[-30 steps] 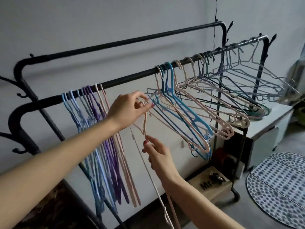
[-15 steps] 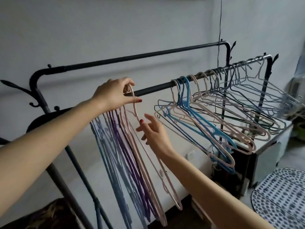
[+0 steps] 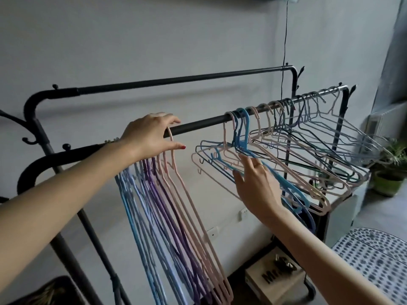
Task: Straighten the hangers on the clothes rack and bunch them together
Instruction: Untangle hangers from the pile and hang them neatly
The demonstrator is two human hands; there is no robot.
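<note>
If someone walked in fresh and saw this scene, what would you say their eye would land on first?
Probably the tidy bunch of blue, purple and pink hangers hanging straight down from the black rail at left, with the left hand resting at their hooks. Next, the splayed hangers fanned out sideways along the rail's right half, where the right hand touches the nearest ones.

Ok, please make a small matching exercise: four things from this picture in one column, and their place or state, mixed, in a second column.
1. left hand
2. right hand
3. bunched hangers
4. potted plant

a. hanging straight, close together
b. far right, behind the rack
c. on the rail, at a pink hook
d. reaching into the tilted, spread hangers

Pairs: 1-c, 2-d, 3-a, 4-b
</note>
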